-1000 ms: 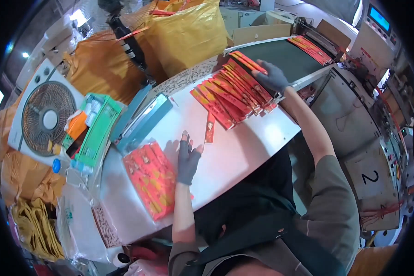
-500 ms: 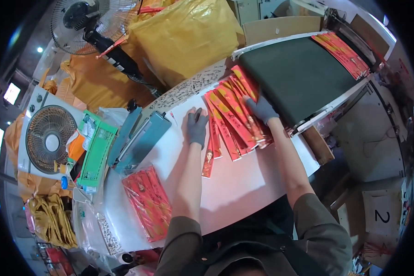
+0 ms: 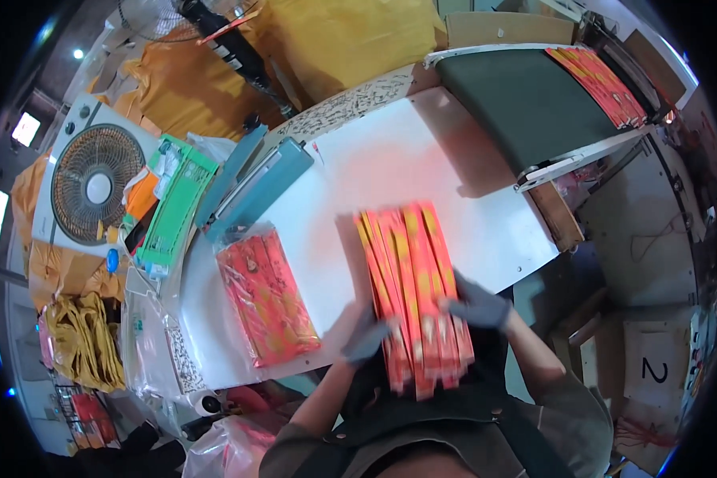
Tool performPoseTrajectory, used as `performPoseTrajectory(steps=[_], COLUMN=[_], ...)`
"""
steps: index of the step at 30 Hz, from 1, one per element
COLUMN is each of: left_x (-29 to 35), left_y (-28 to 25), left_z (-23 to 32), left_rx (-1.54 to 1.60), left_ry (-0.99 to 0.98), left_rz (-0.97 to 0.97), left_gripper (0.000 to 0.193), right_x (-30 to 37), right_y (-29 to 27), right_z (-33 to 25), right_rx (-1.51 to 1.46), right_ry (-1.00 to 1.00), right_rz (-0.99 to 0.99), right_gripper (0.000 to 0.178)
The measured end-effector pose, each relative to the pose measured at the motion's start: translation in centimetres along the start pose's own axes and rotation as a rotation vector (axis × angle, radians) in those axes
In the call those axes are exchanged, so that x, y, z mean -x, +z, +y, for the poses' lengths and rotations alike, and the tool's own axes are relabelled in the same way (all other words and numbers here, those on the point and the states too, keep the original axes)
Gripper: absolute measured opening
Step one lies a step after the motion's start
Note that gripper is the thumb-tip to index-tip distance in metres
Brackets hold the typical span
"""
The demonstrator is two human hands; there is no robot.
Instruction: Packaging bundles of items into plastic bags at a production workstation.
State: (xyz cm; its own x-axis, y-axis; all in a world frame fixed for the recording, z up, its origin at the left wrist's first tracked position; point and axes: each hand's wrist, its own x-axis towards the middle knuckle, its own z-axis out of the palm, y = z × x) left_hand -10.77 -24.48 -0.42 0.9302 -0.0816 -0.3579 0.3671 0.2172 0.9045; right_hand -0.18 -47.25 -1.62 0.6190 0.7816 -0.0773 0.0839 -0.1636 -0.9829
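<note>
head view, hands [image 3: 481, 306] partly hidden, red packets [image 3: 410, 279] blurred

Left fingers [image 3: 374, 333], right fingers [image 3: 464, 309] facing inward, forearms [image 3: 534, 350] converging

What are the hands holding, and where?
The left hand and right hand hold a stack of narrow red-and-yellow packets by its long sides, toward the person's end.
</note>
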Motion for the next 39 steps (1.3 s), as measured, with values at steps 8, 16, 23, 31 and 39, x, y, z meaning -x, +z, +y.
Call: performPoseTrajectory(steps=[8, 16, 23, 31, 39], left_x=[3.5, 3.2, 3.7, 7.3, 7.4], left_y=[2.2, -0.7, 1.6, 1.2, -5.7], left_z=[4.1, 9.4, 12.2, 8.0, -1.9], left_rx=[-0.116, -0.096, -0.032, 0.138, -0.063], left_ry=[0.3, 0.441, 0.933, 0.378, 0.362], left_rz=[-0.038, -0.232, 0.198, -0.141, 0.377], left_gripper=[0.068, 0.084, 0.092, 0.085, 0.051], right_x=[1.0, -5.0, -6.6, -4.9, -13.6], right_y=[4.7, 3.0, 4.9, 5.3, 11.5], right_z=[-7.9, -10.8, -17.2, -14.7, -10.3], right_rx=[-0.081, 0.088, -0.231, -0.345, -0.089], right_ry=[-0.122, -0.341, -0.684, -0.285, -0.186], right_rz=[0.072, 0.037, 0.113, -0.193, -0.589], right_gripper=[0.106, 0.12, 0.134, 0.081, 0.019])
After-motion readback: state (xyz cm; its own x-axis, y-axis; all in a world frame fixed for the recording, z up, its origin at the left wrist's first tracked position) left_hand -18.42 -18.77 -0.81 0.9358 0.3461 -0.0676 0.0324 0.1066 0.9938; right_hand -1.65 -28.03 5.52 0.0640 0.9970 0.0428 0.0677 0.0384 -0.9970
